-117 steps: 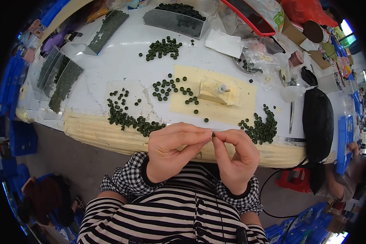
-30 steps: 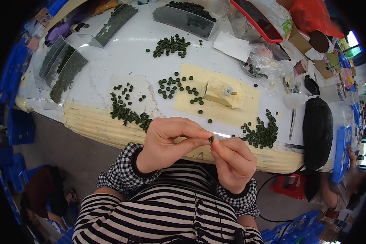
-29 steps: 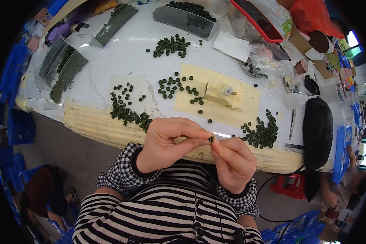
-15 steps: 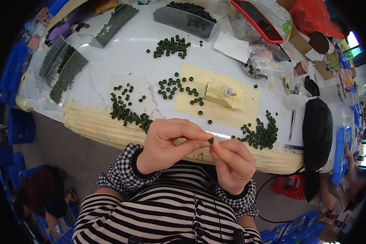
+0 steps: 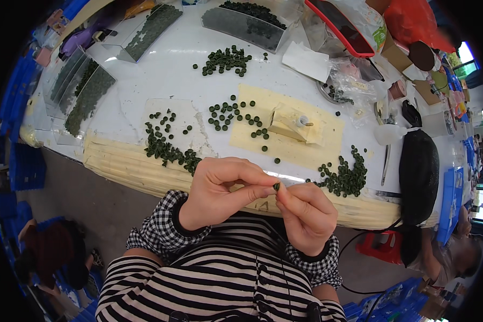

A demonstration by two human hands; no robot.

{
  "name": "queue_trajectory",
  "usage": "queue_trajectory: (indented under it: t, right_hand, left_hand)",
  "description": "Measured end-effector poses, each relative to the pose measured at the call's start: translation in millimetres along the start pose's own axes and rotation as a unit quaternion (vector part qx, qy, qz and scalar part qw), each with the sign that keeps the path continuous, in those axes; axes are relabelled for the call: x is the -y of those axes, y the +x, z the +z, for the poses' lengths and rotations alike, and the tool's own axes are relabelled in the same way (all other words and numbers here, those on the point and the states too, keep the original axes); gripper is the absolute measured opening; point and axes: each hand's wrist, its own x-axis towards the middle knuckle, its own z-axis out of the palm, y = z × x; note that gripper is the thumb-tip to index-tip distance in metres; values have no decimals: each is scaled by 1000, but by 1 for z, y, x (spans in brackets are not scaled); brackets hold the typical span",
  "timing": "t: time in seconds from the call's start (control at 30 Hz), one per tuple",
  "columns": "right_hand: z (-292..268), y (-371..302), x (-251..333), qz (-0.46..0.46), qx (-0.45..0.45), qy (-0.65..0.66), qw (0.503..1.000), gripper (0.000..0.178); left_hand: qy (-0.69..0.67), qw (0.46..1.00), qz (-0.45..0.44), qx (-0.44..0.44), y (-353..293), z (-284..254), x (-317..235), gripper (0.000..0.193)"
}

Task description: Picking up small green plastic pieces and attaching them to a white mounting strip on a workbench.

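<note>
Over the table's near edge, my left hand [image 5: 220, 188] and my right hand [image 5: 306, 209] meet fingertip to fingertip. Pinched between them is a small dark green round piece [image 5: 276, 187], mostly covered by the fingers. Loose green pieces of the same look lie around: a pile [image 5: 169, 151] beyond my left hand, a spread group [image 5: 233, 115] in the middle, and another pile [image 5: 344, 176] beyond my right hand. A tape-covered block [image 5: 288, 126] with a short white tube on top stands on a yellow sheet [image 5: 247, 140].
Clear bins of green pieces [image 5: 244, 27] stand at the back and left [image 5: 91, 96]. A further pile [image 5: 225, 60] lies near the back. A red-cased phone [image 5: 341, 27], white paper [image 5: 306, 60] and a black bag [image 5: 418, 177] are on the right. Other people work at both sides.
My hands stay almost in place, still pinching the green piece, which has shifted and turned slightly between the fingertips. The people at both sides have moved a little.
</note>
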Motion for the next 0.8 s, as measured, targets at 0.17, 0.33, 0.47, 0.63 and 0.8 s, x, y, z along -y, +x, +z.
queue_trajectory:
  t: [0.17,0.33,0.47,0.63,0.8]
  right_hand:
    - [0,-1,-1,7,1,2,1000,34]
    - [0,0,0,8,2,2,1000,34]
    - [0,-1,-1,5,2,-2,1000,33]
    - [2,0,-2,4,-11,-5,1000,34]
    - [4,0,-5,-2,-27,-3,1000,35]
  left_hand:
    - [26,1000,6,-14,1,2,1,16]
    - [24,999,9,-23,0,3,2,16]
    - [24,1000,9,-17,1,2,3,16]
    - [21,1000,15,-17,1,2,4,17]
    - [16,1000,15,-15,1,2,4,17]
